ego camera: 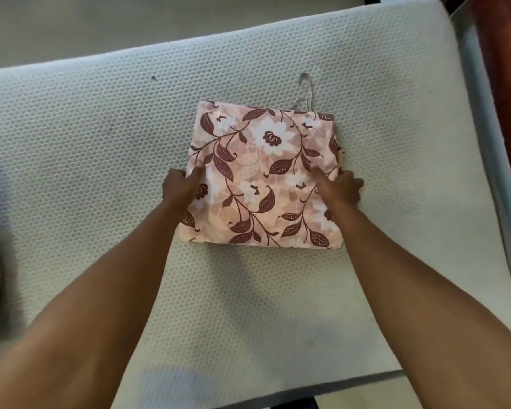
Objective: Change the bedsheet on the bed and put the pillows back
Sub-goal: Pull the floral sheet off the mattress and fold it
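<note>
Sheet, one folded floral square, lies on the mattress straight ahead, between the two hands and equally near each, its slightly longer side running away from the person. Left hand pinches its left edge and right hand its right edge, thumbs on top. One wire hook, probably a hanger, pokes out at the far edge.

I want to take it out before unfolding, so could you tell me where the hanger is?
In the head view, the hanger pokes out from the far edge of the sheet, right of centre, on the mattress.
</note>
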